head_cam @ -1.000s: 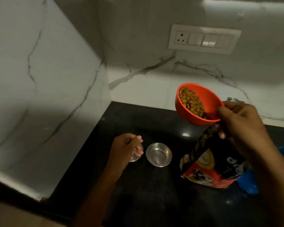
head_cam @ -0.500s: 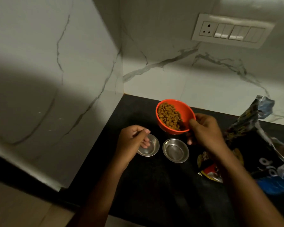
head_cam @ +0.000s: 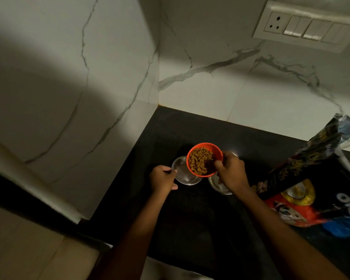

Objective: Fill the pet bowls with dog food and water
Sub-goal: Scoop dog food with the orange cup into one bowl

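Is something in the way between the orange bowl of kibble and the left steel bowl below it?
Nothing visible. The right hand holds the orange bowl tilted over the left steel bowl; the left hand holds only its left rim.

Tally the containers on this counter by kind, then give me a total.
Steel bowls: 2 (left steel bowl, right steel bowl)
Orange bowl, holding kibble: 1
Dog food bag: 1
Total: 4
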Demonstrator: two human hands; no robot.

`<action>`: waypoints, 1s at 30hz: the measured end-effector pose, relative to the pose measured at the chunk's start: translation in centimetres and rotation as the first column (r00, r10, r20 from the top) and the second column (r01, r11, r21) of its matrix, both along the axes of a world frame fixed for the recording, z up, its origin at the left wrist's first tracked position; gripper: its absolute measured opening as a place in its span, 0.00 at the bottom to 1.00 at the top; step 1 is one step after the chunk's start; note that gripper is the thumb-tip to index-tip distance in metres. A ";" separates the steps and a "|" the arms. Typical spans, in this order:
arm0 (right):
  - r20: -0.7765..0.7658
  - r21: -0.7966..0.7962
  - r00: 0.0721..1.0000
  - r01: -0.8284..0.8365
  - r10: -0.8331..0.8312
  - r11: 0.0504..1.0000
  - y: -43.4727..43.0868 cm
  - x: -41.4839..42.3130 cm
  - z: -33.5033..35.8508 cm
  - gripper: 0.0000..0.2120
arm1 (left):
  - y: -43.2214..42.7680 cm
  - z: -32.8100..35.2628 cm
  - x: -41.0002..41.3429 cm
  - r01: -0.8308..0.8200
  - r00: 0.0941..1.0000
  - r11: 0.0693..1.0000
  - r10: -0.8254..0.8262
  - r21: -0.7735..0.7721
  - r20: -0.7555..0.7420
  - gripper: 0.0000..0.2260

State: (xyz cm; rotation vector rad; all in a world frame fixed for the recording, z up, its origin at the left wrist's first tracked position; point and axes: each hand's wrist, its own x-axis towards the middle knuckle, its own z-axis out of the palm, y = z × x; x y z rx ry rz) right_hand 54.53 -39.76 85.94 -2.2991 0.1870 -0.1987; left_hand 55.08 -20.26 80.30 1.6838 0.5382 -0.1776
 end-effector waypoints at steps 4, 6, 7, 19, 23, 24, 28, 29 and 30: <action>0.014 -0.100 0.997 -0.070 0.072 0.992 0.6 1.0 -0.5 0.14 | 0.0 -0.2 0.2 -0.023 0.998 0.997 0.019 -0.067 -0.063 0.10; 0.011 -0.154 0.992 -0.122 0.125 0.980 0.9 1.3 -0.6 0.15 | 0.0 0.0 0.2 -0.046 0.996 0.986 0.033 -0.160 -0.084 0.08; 0.016 -0.177 0.989 -0.142 0.147 0.974 1.1 1.4 -0.6 0.15 | 0.0 0.2 0.2 -0.055 0.995 0.978 0.038 -0.202 -0.088 0.08; 0.015 -0.447 0.963 -0.234 0.269 0.863 2.4 2.6 -0.4 0.23 | 0.1 0.0 -0.3 -0.072 0.996 0.952 0.051 -0.297 -0.079 0.09; -0.020 -0.505 0.954 -0.268 0.299 0.820 2.6 2.7 -0.4 0.26 | 0.2 0.0 -0.4 -0.070 0.996 0.947 0.047 -0.313 -0.080 0.09; -0.025 -0.518 0.953 -0.271 0.303 0.811 2.7 2.7 -0.3 0.27 | 0.2 0.0 -0.4 -0.071 0.996 0.947 0.048 -0.314 -0.080 0.08; -0.024 -0.574 0.948 -0.274 0.318 0.772 2.7 2.9 -0.1 0.27 | 0.1 0.0 -0.4 -0.088 0.994 0.940 0.062 -0.331 -0.090 0.08; -0.026 -0.594 0.944 -0.278 0.328 0.755 2.8 2.9 0.0 0.27 | 0.1 0.0 -0.4 -0.090 0.994 0.938 0.063 -0.334 -0.093 0.08; -0.030 -0.610 0.941 -0.285 0.338 0.739 2.8 2.9 0.0 0.27 | 0.1 -0.1 -0.3 -0.091 0.994 0.938 0.062 -0.336 -0.094 0.08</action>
